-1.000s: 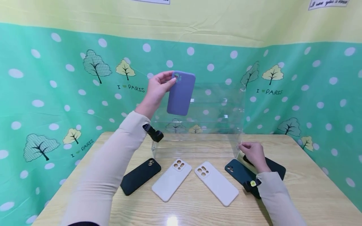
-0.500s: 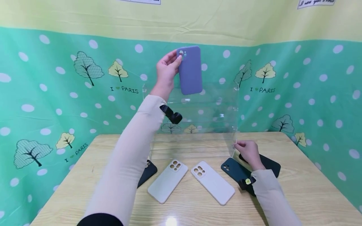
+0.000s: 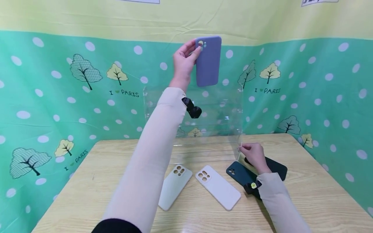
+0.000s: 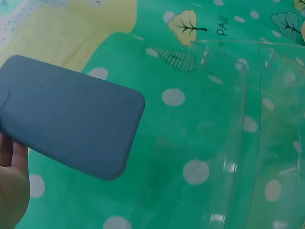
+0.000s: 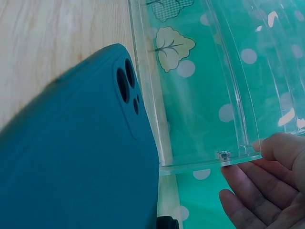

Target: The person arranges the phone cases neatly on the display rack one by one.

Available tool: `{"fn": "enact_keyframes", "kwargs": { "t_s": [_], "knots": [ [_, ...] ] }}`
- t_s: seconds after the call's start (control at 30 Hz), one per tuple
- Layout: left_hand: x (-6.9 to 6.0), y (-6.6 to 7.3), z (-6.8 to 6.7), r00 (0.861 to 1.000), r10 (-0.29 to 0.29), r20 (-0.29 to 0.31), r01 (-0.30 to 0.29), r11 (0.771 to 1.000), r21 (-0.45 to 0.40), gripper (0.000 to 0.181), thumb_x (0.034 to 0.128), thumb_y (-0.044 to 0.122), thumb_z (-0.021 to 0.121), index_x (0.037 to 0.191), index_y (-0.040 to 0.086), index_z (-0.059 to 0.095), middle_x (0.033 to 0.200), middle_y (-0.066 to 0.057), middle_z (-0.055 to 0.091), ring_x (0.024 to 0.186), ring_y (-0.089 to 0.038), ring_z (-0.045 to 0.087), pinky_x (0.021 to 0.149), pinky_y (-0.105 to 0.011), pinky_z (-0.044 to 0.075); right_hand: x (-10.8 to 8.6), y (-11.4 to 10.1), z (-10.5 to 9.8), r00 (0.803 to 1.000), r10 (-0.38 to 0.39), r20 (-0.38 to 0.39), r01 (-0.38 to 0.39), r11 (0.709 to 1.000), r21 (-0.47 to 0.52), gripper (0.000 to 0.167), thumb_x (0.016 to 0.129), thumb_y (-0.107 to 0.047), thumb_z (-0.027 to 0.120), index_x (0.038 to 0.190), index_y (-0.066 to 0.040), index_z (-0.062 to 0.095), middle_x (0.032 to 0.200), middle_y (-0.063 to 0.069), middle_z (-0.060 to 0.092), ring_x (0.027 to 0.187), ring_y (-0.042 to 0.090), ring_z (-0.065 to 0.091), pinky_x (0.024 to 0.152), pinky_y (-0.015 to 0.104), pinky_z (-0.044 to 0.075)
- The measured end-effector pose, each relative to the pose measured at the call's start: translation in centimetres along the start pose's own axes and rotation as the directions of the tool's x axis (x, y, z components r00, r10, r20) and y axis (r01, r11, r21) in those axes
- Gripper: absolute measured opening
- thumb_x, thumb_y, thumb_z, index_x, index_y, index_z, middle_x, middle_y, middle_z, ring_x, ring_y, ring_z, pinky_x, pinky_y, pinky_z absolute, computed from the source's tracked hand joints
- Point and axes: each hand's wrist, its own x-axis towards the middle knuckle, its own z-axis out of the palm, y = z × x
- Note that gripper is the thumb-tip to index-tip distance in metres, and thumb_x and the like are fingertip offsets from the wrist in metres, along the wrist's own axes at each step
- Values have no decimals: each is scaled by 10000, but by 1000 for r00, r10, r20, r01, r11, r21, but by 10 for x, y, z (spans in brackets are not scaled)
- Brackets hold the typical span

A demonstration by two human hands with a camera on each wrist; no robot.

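Purple phone case [image 3: 208,62] hangs high in the left hand [image 3: 184,63], gripped at its eleven o'clock corner beside the lens holes, long axis almost vertical, holed end up. From it the clear acrylic rack [image 3: 212,131] lies toward six o'clock, its top near the line of the case's bottom edge in the head view; the gap in depth cannot be told. Farther off at five o'clock, the right hand [image 3: 254,156] pinches the rack's side edge, so the left is much the nearer to the case. Below that hand lie a teal phone case [image 3: 240,174] at seven and a black phone case [image 3: 276,168] at four. The left sleeve [image 3: 151,152] covers part of one white phone case [image 3: 176,186] and the rack's lower left; the right sleeve [image 3: 279,197] hides some of the teal one; transparent shelves blur into the dotted backdrop cloth [image 3: 317,77].
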Motion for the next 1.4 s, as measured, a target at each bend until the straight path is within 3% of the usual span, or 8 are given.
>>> {"fn": "enact_keyframes", "kwargs": {
  "t_s": [0.2, 0.37, 0.67, 0.93, 1.13, 1.4],
  "knots": [
    [-2, -9, 11, 997, 43, 63, -44, 999, 21, 353, 830, 1, 685, 1179, -2, 637, 1123, -148, 671, 917, -138, 659, 773, -235, 537, 0, -4, 3, 1000, 9, 1, -9, 1000, 11, 257, 914, -144, 608, 1054, 56, 687, 995, 221, 691, 906, 311, 644, 687, 323, 530],
    [-3, -18, 12, 996, 66, 53, -66, 998, 5, 349, 822, -4, 689, 1169, -6, 644, 1105, -142, 679, 943, -135, 662, 814, -208, 522, -2, -6, 3, 1000, 21, 13, -21, 1000, 18, 253, 916, -146, 609, 1052, 52, 689, 997, 217, 691, 877, 266, 638, 630, 234, 476],
    [-2, -33, 10, 996, 84, 25, -84, 996, -10, 339, 817, 14, 695, 1154, 2, 657, 1073, -126, 693, 935, -118, 665, 837, -193, 509, -1, -4, 1, 1000, 25, 6, -25, 1000, 4, 258, 924, -146, 601, 1063, 56, 682, 995, 220, 691, 865, 265, 645, 626, 236, 488],
    [-8, -41, 10, 1000, 9, -5, -9, 1000, -3, 343, 829, 32, 679, 1171, 32, 655, 1093, -106, 688, 966, -100, 665, 839, -173, 505, 0, -4, 1, 999, 31, 9, -31, 1000, 1, 263, 926, -153, 600, 1070, 52, 681, 999, 217, 691, 852, 248, 645, 607, 229, 482],
    [-20, -40, 14, 995, -43, -87, 48, 997, 60, 301, 855, 41, 657, 1154, 59, 673, 1074, -63, 704, 958, -74, 657, 819, -160, 507, 1, -3, 0, 1000, 26, 0, -26, 1000, -3, 266, 925, -159, 604, 1072, 49, 681, 991, 212, 694, 869, 271, 652, 634, 265, 507],
    [-6, -68, 6, 981, -107, -159, 126, 985, 114, 280, 837, 62, 693, 1114, 104, 701, 1018, -39, 717, 910, -75, 664, 779, -155, 516, -1, -3, 2, 999, 33, -3, -33, 999, -10, 272, 924, -161, 604, 1080, 48, 678, 1020, 221, 685, 908, 298, 647, 714, 361, 542]
  ]
}}
